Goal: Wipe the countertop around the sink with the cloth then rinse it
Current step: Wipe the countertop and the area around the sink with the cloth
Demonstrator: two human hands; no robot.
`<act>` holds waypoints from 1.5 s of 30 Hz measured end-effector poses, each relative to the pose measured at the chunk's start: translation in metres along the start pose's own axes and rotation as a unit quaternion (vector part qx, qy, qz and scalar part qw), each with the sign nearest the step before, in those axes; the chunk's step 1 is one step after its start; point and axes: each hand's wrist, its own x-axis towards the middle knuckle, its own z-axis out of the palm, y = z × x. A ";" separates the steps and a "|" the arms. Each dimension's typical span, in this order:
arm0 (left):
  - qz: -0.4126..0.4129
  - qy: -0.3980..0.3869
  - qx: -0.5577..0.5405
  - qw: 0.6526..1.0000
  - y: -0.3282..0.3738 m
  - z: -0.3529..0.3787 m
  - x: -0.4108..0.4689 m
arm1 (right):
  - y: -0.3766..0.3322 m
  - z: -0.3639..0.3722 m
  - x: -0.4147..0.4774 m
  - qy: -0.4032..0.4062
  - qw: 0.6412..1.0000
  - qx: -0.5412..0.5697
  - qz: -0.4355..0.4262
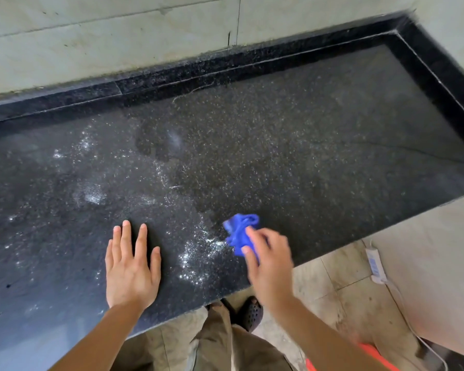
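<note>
The dark speckled countertop (279, 145) fills most of the frame, running from the left edge up to the upper right corner, where a raised black stone rim (252, 60) borders it along the back and the right side. Above that rim, pale wall tiles (118, 36) span the top of the frame, scuffed and marked. A wet, darker patch spreads across the centre and right of the stone; white powdery specks (196, 253) are scattered over the left and lower middle of it. At lower right the countertop ends and a beige tiled floor (340, 290) shows, with a pale cabinet side (426, 263) beside it and a white adapter with cable (374, 263) lying against its foot. Khaki trousers (220, 344) and a dark perforated clog (251, 313) sit at bottom centre, an orange object at the bottom right edge.

Left hand (131, 271) lies flat on the stone, fingers spread, holding nothing. Right hand (269, 266), blurred, pinches the bunched blue cloth (239, 231) in its fingertips, the cloth touching the countertop near the front edge, just right of the powder.
</note>
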 end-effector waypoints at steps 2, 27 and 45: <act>0.000 0.001 -0.001 1.000 0.001 -0.001 0.000 | -0.020 0.007 -0.016 -0.053 0.997 0.034 -0.049; 0.030 -0.003 -0.098 0.995 -0.030 -0.018 -0.004 | -0.042 -0.014 -0.018 -0.174 0.963 0.204 0.016; -0.079 0.032 -0.028 0.996 -0.122 -0.021 -0.051 | -0.125 0.037 -0.021 -0.234 0.940 0.247 0.007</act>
